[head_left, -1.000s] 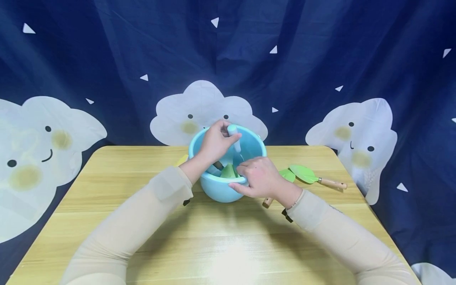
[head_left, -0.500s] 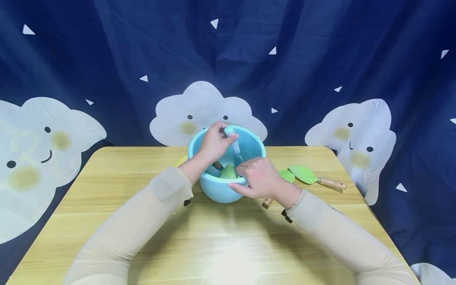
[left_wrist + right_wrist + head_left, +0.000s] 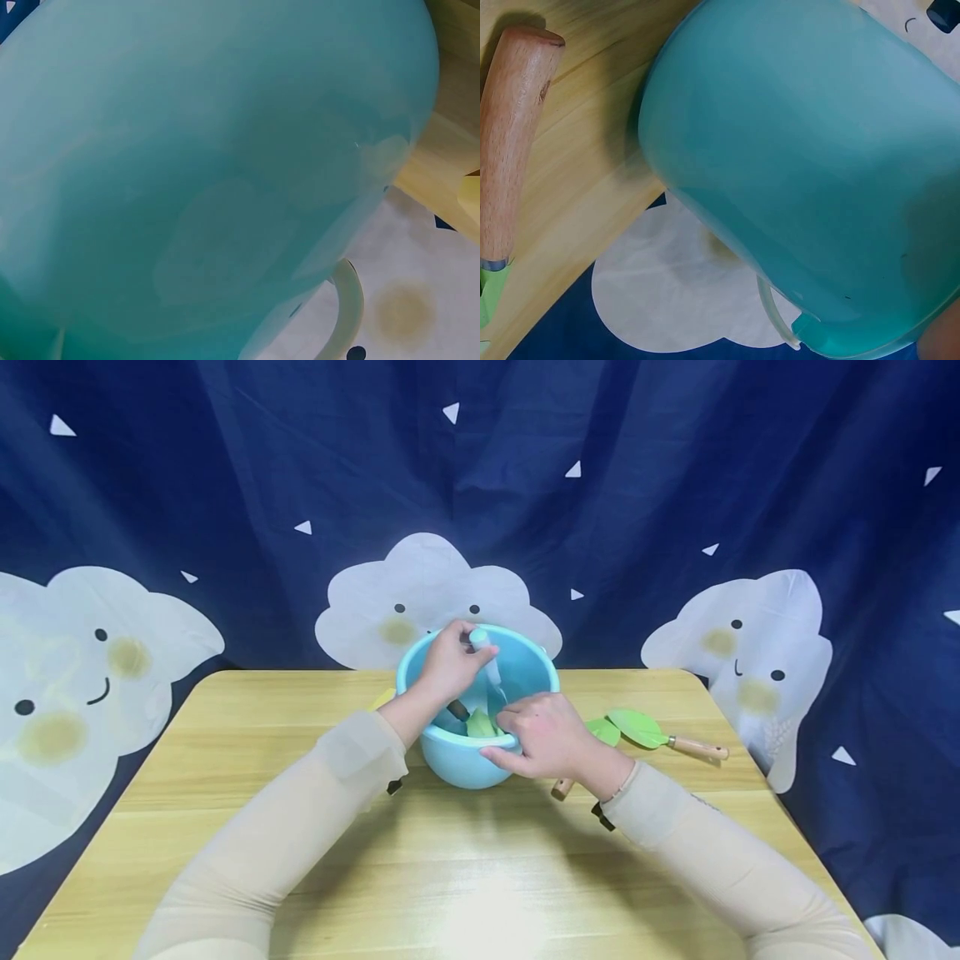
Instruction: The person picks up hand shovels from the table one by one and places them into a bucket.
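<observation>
A light blue bucket [image 3: 465, 764] stands on the table, its mouth facing up. My left hand [image 3: 447, 667] reaches over the mouth and holds a pale blue handle [image 3: 480, 638], which slants down into the bucket; its lower end is hidden behind my right hand. My right hand [image 3: 546, 737] grips the near right rim, thumb outside and fingers over the inside. A green piece [image 3: 478, 724] and a dark handle end [image 3: 458, 710] lie inside. Both wrist views are mostly filled by the bucket wall [image 3: 225, 165], and the right one shows a bit of hand at the corner.
Right of the bucket lie two green leaf-shaped trowels with wooden handles, one farther out [image 3: 637, 727] and one partly behind my right hand [image 3: 603, 730]. Something yellow [image 3: 383, 697] sits at the bucket's left. A dark blue cloud-print curtain [image 3: 525, 485] hangs behind the table [image 3: 465, 877].
The top of the pale blue handle has shifted slightly left and down with my left hand. The green piece inside has turned a little. My right hand stays on the rim.
</observation>
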